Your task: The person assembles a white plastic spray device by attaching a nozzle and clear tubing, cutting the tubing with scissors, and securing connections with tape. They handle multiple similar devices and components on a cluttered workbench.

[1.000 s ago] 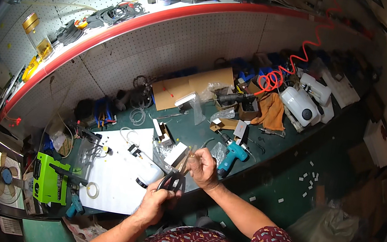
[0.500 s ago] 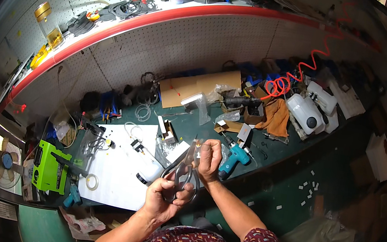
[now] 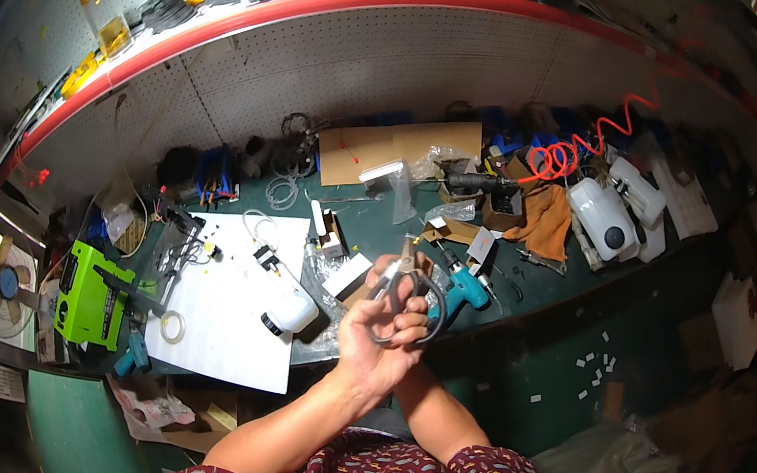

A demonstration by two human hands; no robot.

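Note:
In front of my chest, above the workbench's front edge, my left hand [image 3: 371, 344] is closed around a pair of scissors [image 3: 438, 300] with dark looped handles. Their blades point away from me, toward the far side of the bench. My right hand [image 3: 384, 265] is behind the scissors and my left hand, its forearm passing beneath. Most of its fingers are hidden, so I cannot make out what it holds. A teal cordless drill [image 3: 461, 289] lies just right of my hands. To their left, a white plastic bottle [image 3: 290, 308] with a black cap and tube rests on a white sheet [image 3: 214, 339].
A lime-green case [image 3: 95, 296] stands at the bench's left end. Small open boxes [image 3: 330, 232], cardboard [image 3: 397, 152] and an orange cloth [image 3: 541, 221] lie farther back. White containers [image 3: 601, 220] stand at the right, near a coiled red hose [image 3: 554, 157]. A red-edged shelf [image 3: 336, 7] spans above.
My hands have come together and shifted slightly right and up in the picture. The scissors have turned and moved right, now covering much of my right hand. The view has tilted a little.

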